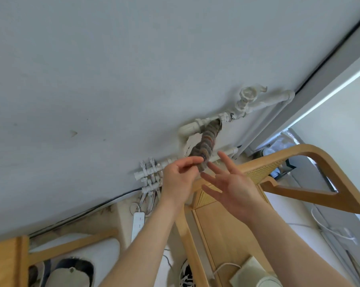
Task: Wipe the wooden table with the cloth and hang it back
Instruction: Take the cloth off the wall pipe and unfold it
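A grey cloth [206,143] with coloured stripes hangs bunched over a white wall pipe [192,127]. My left hand [179,177] pinches the cloth's lower end between thumb and fingers. My right hand [230,187] is just right of the cloth, fingers spread, palm facing me, holding nothing. A corner of the wooden table [3,264] shows at the bottom left.
A wooden chair with a cane back [311,160] stands right under my hands. More white pipes and valves [247,98] run along the wall. A white power strip [138,224] lies on the floor below, slippers [71,272] at the lower left.
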